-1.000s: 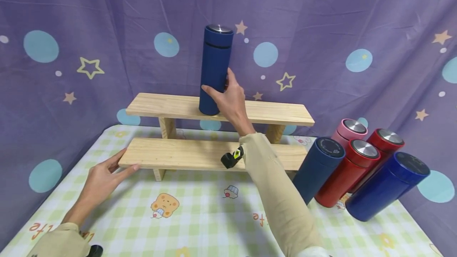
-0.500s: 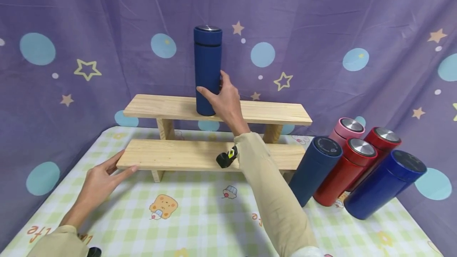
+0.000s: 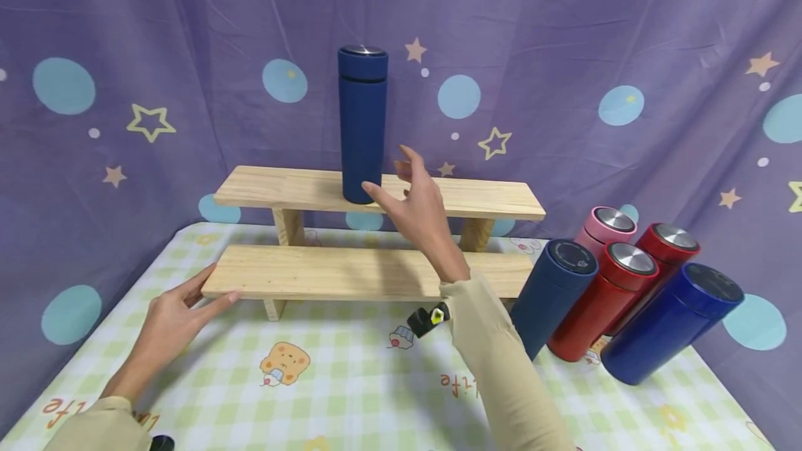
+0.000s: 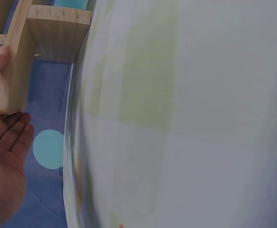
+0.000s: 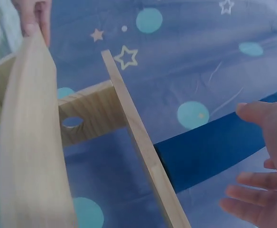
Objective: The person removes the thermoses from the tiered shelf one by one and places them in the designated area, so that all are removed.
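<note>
A tall dark blue vacuum flask (image 3: 363,124) with a steel-topped lid stands upright on the upper board of a two-tier wooden shelf (image 3: 282,186). Just to its right my right hand (image 3: 416,211) is spread, thumb and fingers apart; the right wrist view shows these fingers loose beside the flask (image 5: 214,147). At the lower board's left end, my left hand (image 3: 172,319) holds the wood between thumb and fingers. Close up in the left wrist view, the thumb lies on one face of the board (image 4: 15,85) and the fingertips meet its end.
Several more flasks stand close together at the right: a pink flask (image 3: 604,225), a slate-blue flask (image 3: 554,298), two red ones and a bright blue flask (image 3: 670,322). A checked cloth (image 3: 344,381) covers the table. Behind the shelf hangs a purple curtain (image 3: 532,33).
The blue flask shifted slightly left and became upright on the upper board. My right hand then let go and drew back to the right and down. The left hand kept its hold.
</note>
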### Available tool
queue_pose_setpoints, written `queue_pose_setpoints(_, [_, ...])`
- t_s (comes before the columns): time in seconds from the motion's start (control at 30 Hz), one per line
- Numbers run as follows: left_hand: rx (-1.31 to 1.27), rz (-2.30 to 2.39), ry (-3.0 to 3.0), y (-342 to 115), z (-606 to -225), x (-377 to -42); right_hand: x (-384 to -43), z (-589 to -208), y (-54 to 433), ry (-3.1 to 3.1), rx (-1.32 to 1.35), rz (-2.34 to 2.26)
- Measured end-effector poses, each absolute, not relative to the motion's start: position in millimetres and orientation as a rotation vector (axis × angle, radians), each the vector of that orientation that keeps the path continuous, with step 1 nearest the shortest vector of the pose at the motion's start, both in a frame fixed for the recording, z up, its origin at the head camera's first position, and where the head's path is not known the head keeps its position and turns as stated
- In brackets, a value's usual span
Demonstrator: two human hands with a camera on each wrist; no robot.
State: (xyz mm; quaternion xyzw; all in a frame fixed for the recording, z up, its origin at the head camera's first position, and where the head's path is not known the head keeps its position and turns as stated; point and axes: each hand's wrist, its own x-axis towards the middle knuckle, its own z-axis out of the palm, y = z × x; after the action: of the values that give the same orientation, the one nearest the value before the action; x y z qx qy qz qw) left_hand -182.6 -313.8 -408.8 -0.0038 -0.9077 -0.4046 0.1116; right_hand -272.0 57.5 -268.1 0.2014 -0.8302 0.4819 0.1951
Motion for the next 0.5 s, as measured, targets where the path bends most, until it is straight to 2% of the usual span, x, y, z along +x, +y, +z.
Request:
queue_pose_setpoints(0.2, [-0.015, -1.178, -2.670, -314.6, -408.7, -184.5, -234.8, -288.0, 82.4, -2.287, 0.681, 1.296])
queue_pose_setpoints(0.5, [-0.008, -1.173, -2.674, -313.9, -409.0, -183.8, -186.5, -325.7, 129.6, -2.242, 0.719, 1.180])
